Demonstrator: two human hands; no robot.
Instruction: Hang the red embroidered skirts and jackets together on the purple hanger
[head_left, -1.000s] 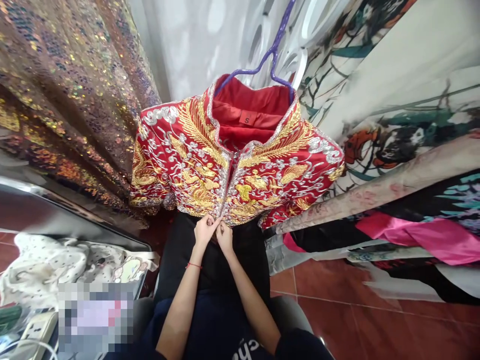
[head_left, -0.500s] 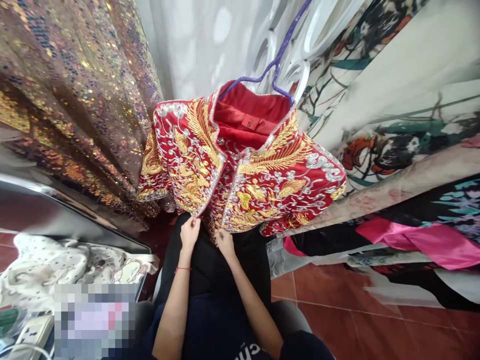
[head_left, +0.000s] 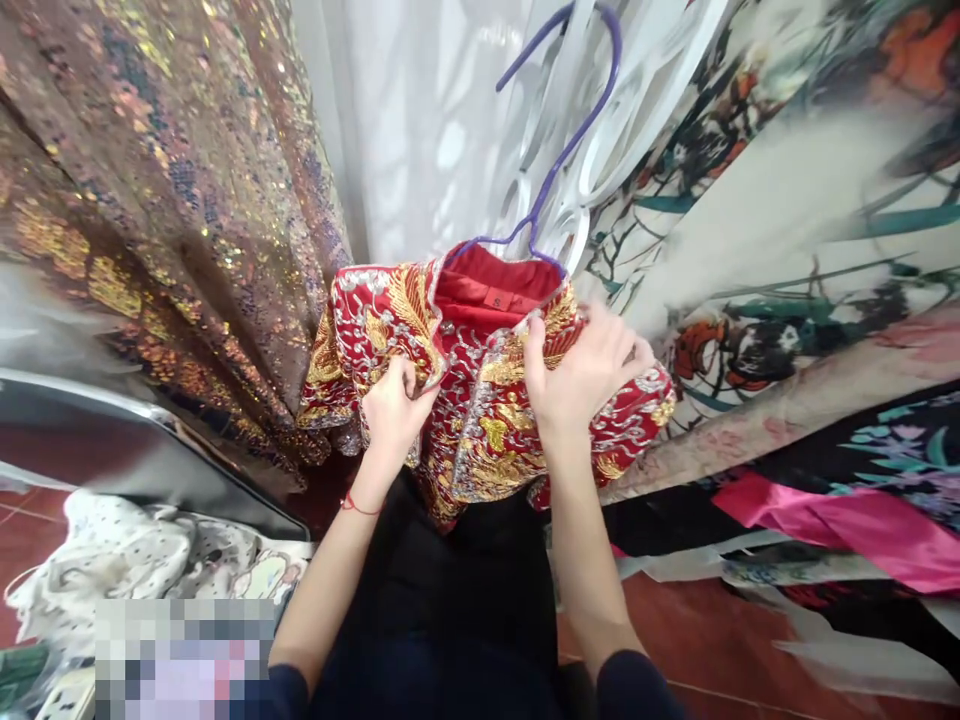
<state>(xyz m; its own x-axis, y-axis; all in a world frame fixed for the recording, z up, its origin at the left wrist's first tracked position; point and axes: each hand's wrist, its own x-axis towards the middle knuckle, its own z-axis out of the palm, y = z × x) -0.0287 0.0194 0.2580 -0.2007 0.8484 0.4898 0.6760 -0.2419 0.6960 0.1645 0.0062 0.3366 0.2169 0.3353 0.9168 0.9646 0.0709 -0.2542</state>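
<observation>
I see my left hand closed on the left front panel of the red embroidered jacket, fingers curled around the silver-trimmed edge just beside the opening, so that grip is narrow and pinching cloth. My right hand lies higher up, near the collar, its fingers bent over the right front panel and pressing into the gold embroidery; its grip is holding the jacket too. The jacket hangs in front of me on a purple hanger, its red lining showing at the neck, with the front edges slightly parted between my hands. A red string sits on my left wrist. To the left hangs a brown sequin fabric; to the right, printed garments and a pink cloth. Below them is a red tiled floor.
</observation>
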